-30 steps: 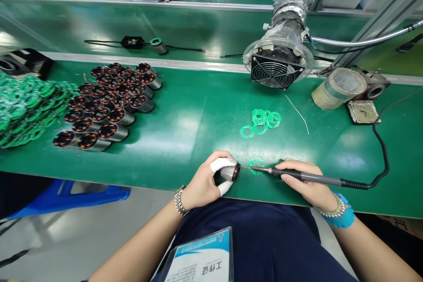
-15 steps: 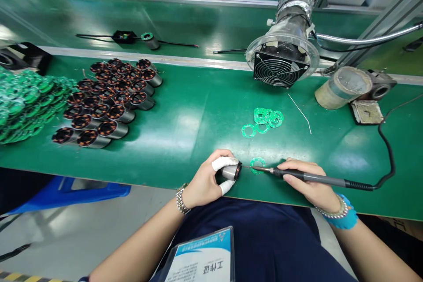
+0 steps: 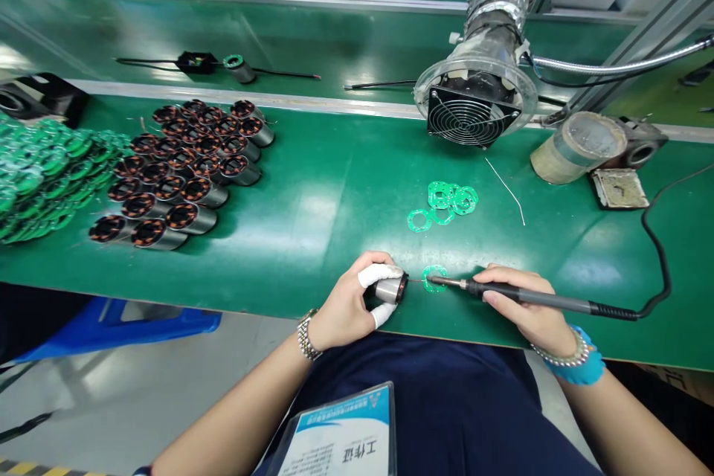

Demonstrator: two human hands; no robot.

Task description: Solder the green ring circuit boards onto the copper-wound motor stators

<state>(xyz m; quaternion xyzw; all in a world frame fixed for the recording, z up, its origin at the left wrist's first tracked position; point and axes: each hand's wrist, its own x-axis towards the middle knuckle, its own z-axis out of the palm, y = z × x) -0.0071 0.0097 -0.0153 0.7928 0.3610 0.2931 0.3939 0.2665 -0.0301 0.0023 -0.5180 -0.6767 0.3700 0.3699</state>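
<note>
My left hand (image 3: 349, 301), with white covers on the thumb and a finger, is closed around a motor stator (image 3: 389, 288). The stator lies on its side, its copper-wound end facing right. From that end a thin wire reaches to a green ring-shaped circuit board (image 3: 434, 268) flat on the bench. In my right hand (image 3: 527, 305) is a soldering iron (image 3: 558, 301), gripped like a pen. Its tip lies over the ring board; whether it touches is too small to tell.
Several loose ring boards (image 3: 464, 201) and a bent solder wire (image 3: 506, 190) lie beyond my hands. A fume extractor fan (image 3: 468, 117) hangs above them. At left stand rows of stators (image 3: 190, 216) beside a heap of green boards (image 3: 39, 178). A pot (image 3: 580, 147) and a sponge tray (image 3: 619, 188) sit right.
My right hand and the soldering iron have shifted slightly right. My left hand and the stator stay put. Beyond the bench, the cabled parts have slid left.
</note>
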